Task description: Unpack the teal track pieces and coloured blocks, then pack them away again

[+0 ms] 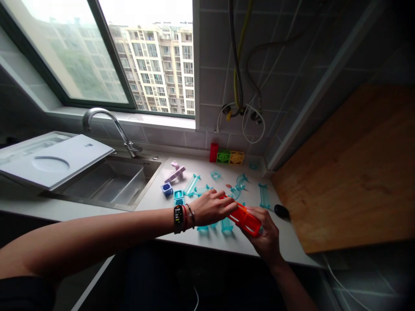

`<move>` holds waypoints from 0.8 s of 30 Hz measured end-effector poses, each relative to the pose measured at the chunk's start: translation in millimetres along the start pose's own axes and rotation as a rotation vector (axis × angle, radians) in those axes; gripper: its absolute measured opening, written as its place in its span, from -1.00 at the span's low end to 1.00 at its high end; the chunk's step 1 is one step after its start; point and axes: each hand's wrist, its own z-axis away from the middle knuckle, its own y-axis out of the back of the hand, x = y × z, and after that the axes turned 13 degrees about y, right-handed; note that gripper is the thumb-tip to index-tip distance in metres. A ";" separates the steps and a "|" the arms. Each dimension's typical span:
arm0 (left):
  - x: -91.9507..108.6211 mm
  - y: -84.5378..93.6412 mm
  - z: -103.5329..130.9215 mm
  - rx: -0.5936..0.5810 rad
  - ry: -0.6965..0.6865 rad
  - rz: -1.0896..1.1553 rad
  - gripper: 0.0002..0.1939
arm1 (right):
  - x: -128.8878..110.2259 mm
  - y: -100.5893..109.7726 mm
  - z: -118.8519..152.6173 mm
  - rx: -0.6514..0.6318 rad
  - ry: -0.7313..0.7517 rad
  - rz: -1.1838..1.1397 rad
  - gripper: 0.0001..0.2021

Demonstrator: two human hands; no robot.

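My left hand reaches across the counter, its fingers closed over the upper left end of an orange-red plastic block piece with open sides. Around the lower right end of the same piece, my right hand is wrapped. The piece is tilted and held above the counter's front part. Clear teal track pieces lie beneath and around the hands. A teal cube block sits just beyond my left wrist, and a dark blue cube block is farther left. What the left fingertips touch underneath is hidden.
Red, green and yellow blocks stand in a row by the back wall. Lilac pieces lie near the sink. A black mouse-like object rests at the right, beside a wooden board. A white panel partly covers the sink.
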 end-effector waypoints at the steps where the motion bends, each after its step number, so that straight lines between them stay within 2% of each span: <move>1: -0.3 -2.0 -0.8 -0.032 0.016 0.031 -0.82 | 1.3 0.4 -0.2 -0.007 0.005 0.002 -0.49; 7: 2.0 -8.1 -6.3 -0.202 0.172 0.210 -0.73 | 9.2 6.0 -3.7 -0.111 -0.059 -0.058 -0.52; 14: 6.1 -19.6 -0.9 -0.249 0.254 0.308 -0.54 | 7.1 12.9 -15.8 -0.225 -0.183 -0.081 -0.58; 18: 11.1 -22.0 8.7 -0.305 0.271 0.345 -0.50 | 3.4 10.2 -16.1 -0.340 -0.196 -0.115 -0.60; 21: 20.5 -18.0 14.8 -0.317 0.285 0.378 -0.52 | -1.6 5.7 -15.2 -0.354 -0.171 -0.128 -0.50; 24: 20.1 -13.5 16.5 -0.265 0.335 0.474 -0.56 | -5.4 7.0 -13.6 -0.274 -0.187 -0.133 -0.26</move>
